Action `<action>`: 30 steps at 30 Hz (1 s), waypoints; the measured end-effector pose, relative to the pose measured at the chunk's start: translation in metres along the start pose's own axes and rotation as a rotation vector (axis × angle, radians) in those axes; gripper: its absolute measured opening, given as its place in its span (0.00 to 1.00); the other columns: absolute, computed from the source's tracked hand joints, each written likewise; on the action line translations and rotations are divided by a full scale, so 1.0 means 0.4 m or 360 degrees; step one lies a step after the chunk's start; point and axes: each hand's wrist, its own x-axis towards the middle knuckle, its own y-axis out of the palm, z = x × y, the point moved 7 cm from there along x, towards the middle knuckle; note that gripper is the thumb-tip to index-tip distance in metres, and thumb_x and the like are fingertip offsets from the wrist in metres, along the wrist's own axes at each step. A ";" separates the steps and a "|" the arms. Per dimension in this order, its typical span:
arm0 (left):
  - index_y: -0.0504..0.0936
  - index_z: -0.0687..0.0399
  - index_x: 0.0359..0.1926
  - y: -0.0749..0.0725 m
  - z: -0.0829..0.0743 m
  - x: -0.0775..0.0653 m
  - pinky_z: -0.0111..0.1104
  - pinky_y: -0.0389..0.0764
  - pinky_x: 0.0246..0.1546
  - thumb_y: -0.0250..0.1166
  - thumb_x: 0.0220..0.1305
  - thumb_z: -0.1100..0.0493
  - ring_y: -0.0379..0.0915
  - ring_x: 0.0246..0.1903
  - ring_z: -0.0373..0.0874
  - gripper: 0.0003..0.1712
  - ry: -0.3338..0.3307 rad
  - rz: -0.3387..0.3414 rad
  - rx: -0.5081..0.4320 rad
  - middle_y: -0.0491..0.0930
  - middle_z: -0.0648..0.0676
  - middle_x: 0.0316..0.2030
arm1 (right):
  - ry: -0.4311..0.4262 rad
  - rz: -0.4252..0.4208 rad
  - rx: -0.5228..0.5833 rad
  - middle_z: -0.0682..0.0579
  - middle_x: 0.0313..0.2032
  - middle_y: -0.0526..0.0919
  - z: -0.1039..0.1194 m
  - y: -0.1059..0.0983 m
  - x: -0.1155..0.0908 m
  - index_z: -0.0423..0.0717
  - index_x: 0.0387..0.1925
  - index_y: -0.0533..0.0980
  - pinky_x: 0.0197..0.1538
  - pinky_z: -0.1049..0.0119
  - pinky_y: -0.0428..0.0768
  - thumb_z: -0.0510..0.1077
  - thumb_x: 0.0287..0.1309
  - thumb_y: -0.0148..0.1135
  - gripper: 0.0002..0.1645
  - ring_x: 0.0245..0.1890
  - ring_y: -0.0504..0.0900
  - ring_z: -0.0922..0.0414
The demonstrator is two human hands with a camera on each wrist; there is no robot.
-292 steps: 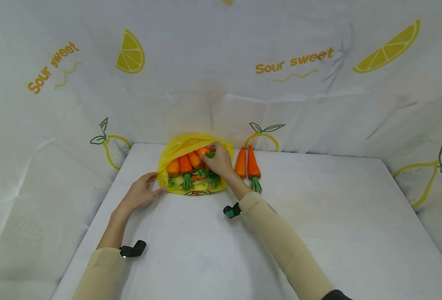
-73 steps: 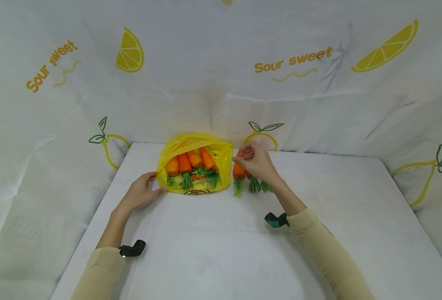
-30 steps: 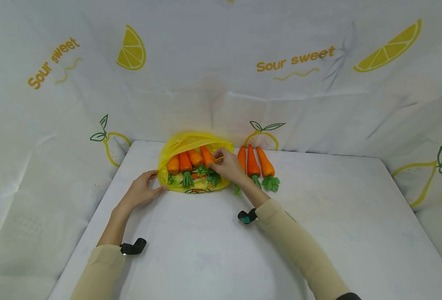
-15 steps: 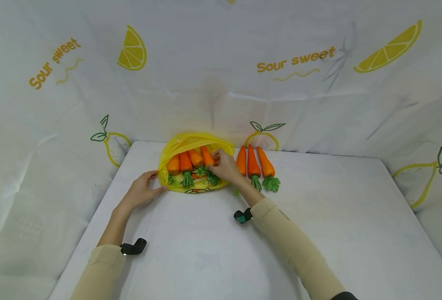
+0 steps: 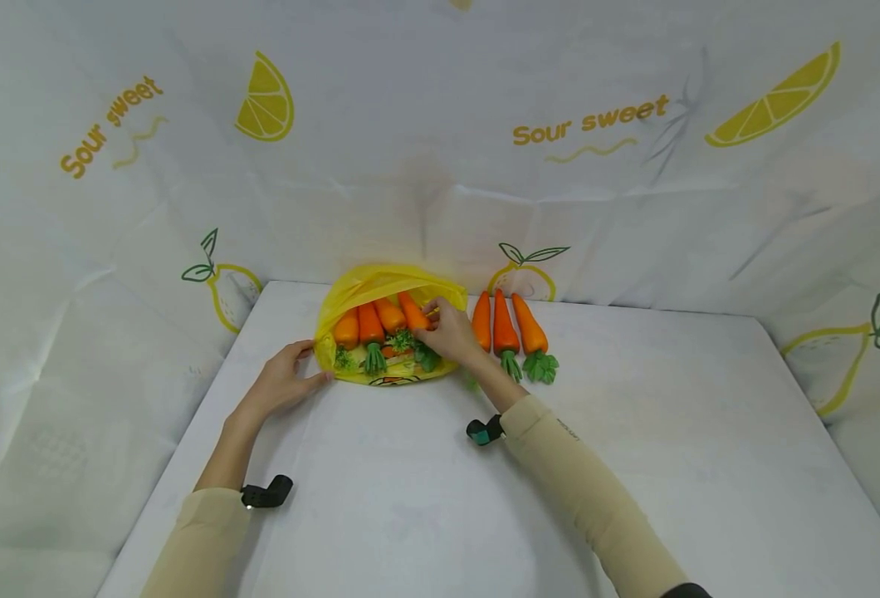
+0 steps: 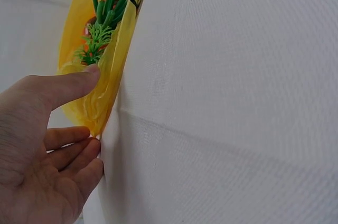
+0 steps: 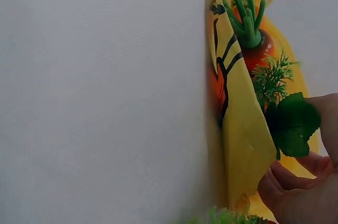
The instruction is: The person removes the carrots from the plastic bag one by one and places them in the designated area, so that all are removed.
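Observation:
A yellow plastic bag (image 5: 358,286) lies at the back of the table, its mouth facing me, with several toy carrots inside. At its left corner my left hand (image 5: 279,384) holds the edge; the left wrist view has the thumb on the near side and fingertips at the corner. My right hand (image 5: 451,332) reaches into the mouth from the right. Its thumb and fingers pinch the rightmost carrot (image 5: 412,309), whose flat green leaf (image 7: 296,123) hangs in front of the thumb. The carrot's far end and some fingertips are hidden.
To the right of the bag, three loose carrots lie side by side: a left one (image 5: 481,320), a middle one (image 5: 505,324) and a right one (image 5: 530,324). A white cloth wall with lemon prints rises behind the white table (image 5: 634,432).
The third loose carrot has joined the two on the right since the earliest frame. My right hand has returned from there to the bag. My left hand stays at the bag's corner.

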 end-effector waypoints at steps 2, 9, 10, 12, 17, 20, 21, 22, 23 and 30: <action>0.64 0.73 0.79 0.000 0.002 0.001 0.62 0.73 0.77 0.71 0.72 0.47 0.69 0.74 0.74 0.48 0.0002 0.0000 0.0001 0.69 0.77 0.75 | 0.0012 -0.0005 0.0011 0.33 0.56 0.88 0.002 -0.004 -0.001 0.37 0.58 0.74 0.60 0.49 0.91 0.43 0.68 0.73 0.24 0.58 0.88 0.40; 0.64 0.74 0.78 0.000 -0.001 0.001 0.63 0.73 0.76 0.71 0.72 0.48 0.68 0.74 0.74 0.47 0.0011 0.0000 -0.0009 0.69 0.77 0.75 | 0.0013 -0.0008 0.0053 0.35 0.60 0.86 0.015 -0.024 -0.011 0.37 0.60 0.75 0.59 0.49 0.91 0.43 0.69 0.71 0.24 0.58 0.88 0.40; 0.64 0.74 0.78 0.001 0.000 0.002 0.62 0.73 0.77 0.71 0.72 0.48 0.68 0.74 0.74 0.47 0.0008 -0.0002 -0.0015 0.69 0.77 0.75 | 0.0016 -0.0003 0.0080 0.35 0.61 0.86 0.017 -0.029 -0.014 0.37 0.60 0.75 0.60 0.48 0.91 0.43 0.69 0.71 0.24 0.59 0.88 0.40; 0.64 0.74 0.78 0.001 -0.002 0.001 0.62 0.73 0.77 0.70 0.72 0.48 0.68 0.74 0.74 0.47 0.0011 -0.0006 -0.0013 0.69 0.77 0.75 | 0.0028 0.0016 0.0128 0.35 0.62 0.85 0.019 -0.037 -0.021 0.37 0.60 0.75 0.61 0.48 0.90 0.44 0.69 0.71 0.24 0.60 0.87 0.39; 0.64 0.73 0.79 0.000 -0.002 -0.001 0.63 0.73 0.76 0.70 0.72 0.47 0.69 0.74 0.74 0.48 0.0000 -0.0009 0.0010 0.68 0.77 0.75 | 0.0039 0.0058 0.0215 0.33 0.61 0.84 0.021 -0.061 -0.037 0.37 0.61 0.75 0.63 0.46 0.89 0.43 0.69 0.71 0.25 0.61 0.86 0.38; 0.63 0.73 0.79 0.000 0.001 -0.002 0.64 0.72 0.76 0.70 0.72 0.47 0.69 0.74 0.75 0.48 -0.0013 -0.0004 0.0020 0.68 0.77 0.75 | 0.0041 0.0084 0.0233 0.33 0.61 0.83 0.025 -0.074 -0.048 0.37 0.62 0.74 0.64 0.45 0.89 0.43 0.69 0.71 0.25 0.61 0.86 0.37; 0.63 0.73 0.79 0.000 0.001 -0.002 0.64 0.72 0.76 0.70 0.72 0.47 0.69 0.73 0.75 0.48 -0.0013 -0.0002 0.0025 0.69 0.77 0.75 | 0.0041 0.0093 0.0238 0.33 0.62 0.83 0.027 -0.078 -0.052 0.37 0.62 0.74 0.64 0.45 0.89 0.43 0.69 0.71 0.26 0.62 0.86 0.37; 0.63 0.73 0.79 0.000 0.002 -0.002 0.64 0.73 0.76 0.70 0.72 0.47 0.69 0.73 0.75 0.48 -0.0014 0.0000 0.0025 0.69 0.77 0.75 | 0.0041 0.0099 0.0235 0.33 0.62 0.83 0.029 -0.082 -0.056 0.37 0.63 0.74 0.64 0.45 0.89 0.43 0.69 0.71 0.26 0.62 0.86 0.37; 0.63 0.73 0.79 0.001 0.003 -0.001 0.64 0.73 0.76 0.70 0.72 0.47 0.69 0.73 0.75 0.48 -0.0014 0.0002 0.0026 0.69 0.77 0.75 | 0.0039 0.0105 0.0231 0.33 0.62 0.83 0.031 -0.086 -0.060 0.38 0.63 0.74 0.64 0.46 0.89 0.44 0.70 0.71 0.26 0.62 0.86 0.37; 0.64 0.74 0.78 -0.001 -0.009 -0.003 0.65 0.73 0.75 0.71 0.72 0.47 0.69 0.73 0.76 0.48 0.0007 -0.0003 0.0033 0.69 0.77 0.75 | -0.0012 0.0110 0.0208 0.33 0.61 0.84 0.037 -0.110 -0.090 0.37 0.62 0.75 0.63 0.47 0.89 0.44 0.69 0.70 0.26 0.61 0.87 0.37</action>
